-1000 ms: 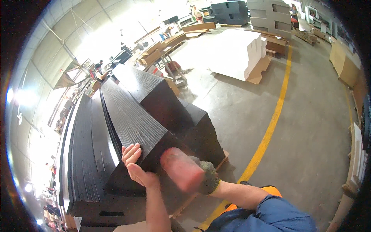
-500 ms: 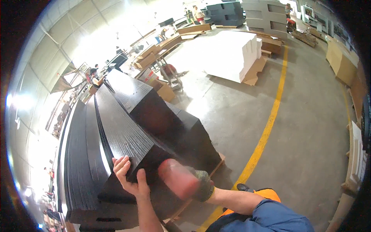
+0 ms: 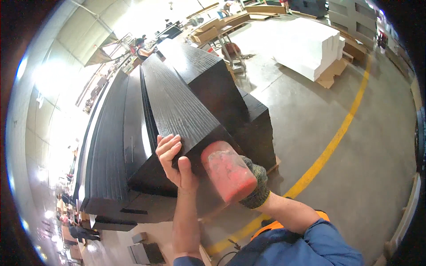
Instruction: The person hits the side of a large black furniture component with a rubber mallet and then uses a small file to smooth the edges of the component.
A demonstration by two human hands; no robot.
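Observation:
A stack of black boards (image 3: 179, 104) with a ridged side runs away from me. My left hand (image 3: 175, 162), bare, lies against its near corner, fingers stretched out and thumb apart. In a dark knitted glove, my right hand (image 3: 256, 184) is closed on a red mallet (image 3: 228, 170). The mallet's thick, scuffed head is at the near end face of the stack, just right of my left hand. The gloved hand and the head hide the handle. I cannot tell whether the head touches the boards.
More black board stacks stand left (image 3: 106, 150) and right (image 3: 211, 82). A white stack (image 3: 310, 46) sits farther off on cardboard. A yellow floor line (image 3: 330, 150) curves along my right. Another person (image 3: 144, 52) is beyond the stacks. Grey blocks (image 3: 146, 252) lie low left.
The view has shifted, so the stacks now appear farther right. The mallet, blurred before, shows more clearly now, still in my right hand. My left hand stays at the stack's corner.

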